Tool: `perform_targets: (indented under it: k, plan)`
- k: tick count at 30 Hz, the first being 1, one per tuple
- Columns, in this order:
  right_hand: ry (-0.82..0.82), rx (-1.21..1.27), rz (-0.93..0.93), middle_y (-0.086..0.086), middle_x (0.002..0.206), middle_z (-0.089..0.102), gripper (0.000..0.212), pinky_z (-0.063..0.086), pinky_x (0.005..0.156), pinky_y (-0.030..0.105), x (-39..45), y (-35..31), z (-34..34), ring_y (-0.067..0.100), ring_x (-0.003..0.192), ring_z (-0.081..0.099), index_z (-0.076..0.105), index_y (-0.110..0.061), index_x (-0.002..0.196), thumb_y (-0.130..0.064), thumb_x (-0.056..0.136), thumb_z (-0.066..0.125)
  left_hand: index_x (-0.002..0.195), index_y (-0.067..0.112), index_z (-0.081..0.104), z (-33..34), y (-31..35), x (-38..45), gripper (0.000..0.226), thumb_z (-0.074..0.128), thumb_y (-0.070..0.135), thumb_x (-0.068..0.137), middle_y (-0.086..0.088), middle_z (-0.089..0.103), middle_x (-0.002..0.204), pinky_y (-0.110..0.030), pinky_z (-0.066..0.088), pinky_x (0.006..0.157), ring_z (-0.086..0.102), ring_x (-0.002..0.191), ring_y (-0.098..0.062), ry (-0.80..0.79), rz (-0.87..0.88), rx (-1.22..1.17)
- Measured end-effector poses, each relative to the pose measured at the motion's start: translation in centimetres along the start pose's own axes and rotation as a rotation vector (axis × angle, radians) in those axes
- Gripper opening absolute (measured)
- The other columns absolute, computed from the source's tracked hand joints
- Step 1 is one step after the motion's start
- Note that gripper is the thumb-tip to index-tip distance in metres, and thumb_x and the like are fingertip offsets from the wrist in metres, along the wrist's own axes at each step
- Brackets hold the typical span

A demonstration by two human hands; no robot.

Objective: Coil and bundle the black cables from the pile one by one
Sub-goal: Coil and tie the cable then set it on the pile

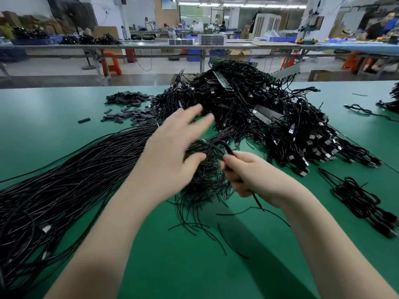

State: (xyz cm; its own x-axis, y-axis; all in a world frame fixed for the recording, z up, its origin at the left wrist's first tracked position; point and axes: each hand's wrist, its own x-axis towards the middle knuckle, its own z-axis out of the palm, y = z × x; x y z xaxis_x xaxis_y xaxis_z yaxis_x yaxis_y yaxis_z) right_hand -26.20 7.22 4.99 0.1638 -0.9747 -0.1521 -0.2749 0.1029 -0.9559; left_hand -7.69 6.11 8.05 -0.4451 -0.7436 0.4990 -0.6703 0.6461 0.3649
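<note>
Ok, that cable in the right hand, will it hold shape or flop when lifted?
Likely floppy: the cable arcs limply from the right hand and its tail droops below. Probably light, being thin. It may snag, since it runs into the pile.

Two hands; one cable pile (pixel 248 108); one coiled bundle (pixel 362 201); sleeve pieces (pixel 129 104) (too many to count).

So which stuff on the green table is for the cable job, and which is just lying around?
For the job:
- cable pile
- straight cables
- cable held by right hand
- left hand, open
- coiled bundle

Just lying about:
- small black pieces
- green table
</note>
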Motion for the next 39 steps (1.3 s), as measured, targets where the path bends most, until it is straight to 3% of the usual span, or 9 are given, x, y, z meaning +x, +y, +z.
perform_targets:
  k: [2, 7, 12, 19, 26, 28, 31, 35, 39]
  plan:
    - [-0.122, -0.063, -0.006, -0.011, 0.051, 0.030, 0.030, 0.017, 0.040, 0.019, -0.3, 0.0, 0.1, 0.007, 0.042, 0.023, 0.043, -0.017, 0.077, -0.023, 0.105, 0.031, 0.149, 0.043, 0.025, 1.4, 0.5, -0.3, 0.072, 0.064, 0.029, 0.091, 0.022, 0.016, 0.159, -0.034, -0.007, 0.113, 0.004, 0.147, -0.005, -0.127, 0.107, 0.301]
    - [-0.265, -0.208, 0.020, -0.007, 0.057, 0.027, 0.027, 0.015, 0.044, 0.022, -0.3, 0.5, -0.2, 0.010, 0.048, 0.020, 0.046, -0.011, 0.087, -0.023, 0.106, 0.031, 0.131, 0.029, 0.046, 3.7, 0.5, 1.1, 0.041, 0.052, 0.046, 0.095, 0.007, 0.054, 0.129, -0.039, 0.044, 0.097, 0.055, 0.118, -0.019, -0.389, 0.108, 0.456]
    - [-0.365, -0.234, 0.111, -0.008, 0.055, 0.028, 0.029, 0.015, 0.043, 0.020, 0.0, 1.6, 0.0, 0.008, 0.044, 0.020, 0.046, -0.015, 0.078, -0.023, 0.104, 0.035, 0.113, 0.015, 0.050, 5.4, 0.7, 0.4, 0.022, 0.041, 0.034, 0.104, -0.002, 0.056, 0.106, -0.031, 0.037, 0.058, 0.063, 0.089, -0.025, -0.538, 0.267, 0.803]
    - [-0.392, -0.342, 0.094, -0.009, 0.056, 0.034, 0.031, 0.023, 0.043, 0.021, 0.6, 1.9, 1.8, 0.010, 0.045, 0.027, 0.051, -0.019, 0.079, -0.024, 0.103, 0.032, 0.117, 0.008, 0.045, 5.1, -1.3, -0.7, 0.040, 0.011, 0.019, 0.101, -0.010, 0.054, 0.113, -0.035, 0.031, 0.072, 0.058, 0.103, -0.031, -0.648, 0.503, 0.899]
    - [-0.275, -0.571, 0.011, -0.006, 0.066, 0.049, 0.032, 0.038, 0.051, 0.023, 0.8, 1.5, 1.7, 0.014, 0.056, 0.042, 0.055, -0.019, 0.080, -0.034, 0.102, 0.037, 0.100, 0.019, 0.059, 4.3, -2.4, -0.7, 0.008, 0.053, 0.018, 0.094, 0.003, 0.060, 0.088, -0.028, 0.045, 0.066, 0.062, 0.075, -0.016, -0.510, 0.559, 0.867]
    - [-0.225, -0.644, 0.004, -0.006, 0.066, 0.053, 0.037, 0.041, 0.052, 0.023, 0.8, 1.6, 0.7, 0.012, 0.055, 0.047, 0.058, -0.014, 0.086, -0.042, 0.100, 0.040, 0.088, 0.024, 0.063, 4.1, -3.0, -0.5, 0.016, 0.060, 0.038, 0.094, 0.007, 0.063, 0.077, -0.024, 0.048, 0.058, 0.061, 0.063, -0.012, -0.456, 0.530, 0.798]
    - [-0.020, -0.405, 0.015, -0.005, 0.071, 0.061, 0.037, 0.049, 0.055, 0.025, 0.8, 2.0, -2.2, 0.010, 0.055, 0.056, 0.065, -0.020, 0.098, -0.047, 0.099, 0.040, 0.106, 0.023, 0.062, 3.3, -5.7, -0.4, 0.030, 0.039, 0.041, 0.102, 0.008, 0.065, 0.090, -0.025, 0.051, 0.067, 0.061, 0.074, -0.010, -0.481, 0.132, 0.498]
    - [0.343, -0.598, -0.050, -0.005, 0.080, 0.066, 0.021, 0.053, 0.060, 0.026, 1.8, 4.0, -4.3, 0.015, 0.065, 0.062, 0.061, -0.027, 0.100, -0.045, 0.096, 0.051, 0.086, 0.020, 0.070, 2.4, -7.1, 0.2, 0.020, 0.055, 0.026, 0.098, 0.008, 0.070, 0.075, -0.008, 0.046, 0.059, 0.065, 0.064, 0.006, -0.157, -0.228, -0.121]
    - [0.189, -0.897, -0.019, -0.006, 0.106, 0.064, 0.029, 0.050, 0.072, 0.018, 3.1, 5.7, -2.1, 0.009, 0.082, 0.061, 0.065, -0.032, 0.118, -0.037, 0.089, 0.066, 0.087, 0.018, 0.071, 2.4, -5.0, 1.8, 0.021, 0.055, 0.026, 0.098, 0.005, 0.076, 0.083, -0.025, 0.052, 0.088, 0.071, 0.082, -0.005, 0.148, -0.498, -0.669]
